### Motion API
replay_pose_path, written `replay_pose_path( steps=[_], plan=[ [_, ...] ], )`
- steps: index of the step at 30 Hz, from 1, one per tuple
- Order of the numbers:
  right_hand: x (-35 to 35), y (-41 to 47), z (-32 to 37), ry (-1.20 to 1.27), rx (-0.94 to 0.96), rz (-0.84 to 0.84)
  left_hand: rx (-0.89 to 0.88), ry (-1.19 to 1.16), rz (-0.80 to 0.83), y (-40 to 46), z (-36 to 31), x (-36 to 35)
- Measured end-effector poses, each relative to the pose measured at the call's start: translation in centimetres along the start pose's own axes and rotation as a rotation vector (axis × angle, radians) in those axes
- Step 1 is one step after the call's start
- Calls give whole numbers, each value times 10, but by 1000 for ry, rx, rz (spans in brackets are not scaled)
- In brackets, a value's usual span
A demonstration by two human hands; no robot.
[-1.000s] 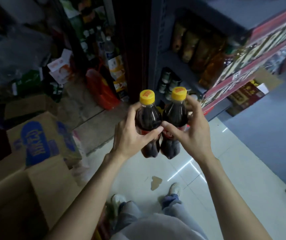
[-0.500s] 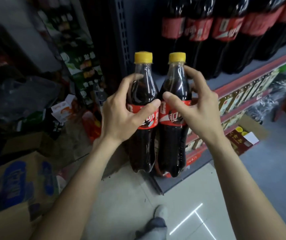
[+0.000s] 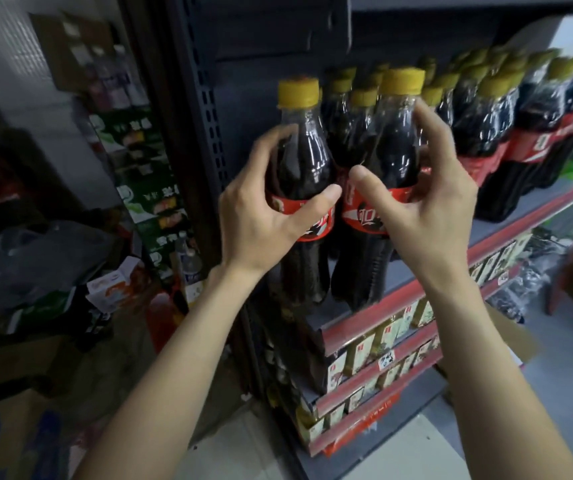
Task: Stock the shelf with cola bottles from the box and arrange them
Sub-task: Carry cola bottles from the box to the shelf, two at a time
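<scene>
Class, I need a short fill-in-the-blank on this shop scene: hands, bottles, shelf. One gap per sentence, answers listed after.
1. Each hand holds one dark plastic cola bottle, so two are held: left hand, right hand; their caps are ____.
2. The label on the left-held bottle is ____.
3. The right-held bottle is gripped around its ____ label.
4. The grey metal shelf has a ____ front edge.

Answers: yellow; red; red; red

Small shop; stocked shelf, cola bottles, price tags.

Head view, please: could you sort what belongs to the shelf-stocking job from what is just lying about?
Job: left hand gripping left bottle; right hand gripping right bottle; shelf; stocked bottles.
Lying about: carton; plastic bag.
</scene>
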State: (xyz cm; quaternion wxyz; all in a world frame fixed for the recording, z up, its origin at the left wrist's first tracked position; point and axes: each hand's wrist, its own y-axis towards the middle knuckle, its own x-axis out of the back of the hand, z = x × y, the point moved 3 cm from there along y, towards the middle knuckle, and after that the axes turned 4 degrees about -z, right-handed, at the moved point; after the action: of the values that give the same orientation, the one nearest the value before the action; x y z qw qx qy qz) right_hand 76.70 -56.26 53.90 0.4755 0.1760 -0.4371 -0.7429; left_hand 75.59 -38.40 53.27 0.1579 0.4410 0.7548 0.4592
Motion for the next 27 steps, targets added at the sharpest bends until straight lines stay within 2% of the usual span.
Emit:
replay_pose_path(
  steps=[5, 12, 24, 27],
  plan=[
    [14, 5, -34, -64, -23, -39, 53, 31, 13, -7, 0, -40],
    [30, 13, -71, -71, -97, 10, 52, 116, 39, -13, 0, -83],
    [35, 24, -90, -103, -61, 186, 99, 253, -114, -18, -1, -108],
    [33, 20, -94, -129, -85, 224, 139, 217, -67, -26, 2, -109]
  ],
)
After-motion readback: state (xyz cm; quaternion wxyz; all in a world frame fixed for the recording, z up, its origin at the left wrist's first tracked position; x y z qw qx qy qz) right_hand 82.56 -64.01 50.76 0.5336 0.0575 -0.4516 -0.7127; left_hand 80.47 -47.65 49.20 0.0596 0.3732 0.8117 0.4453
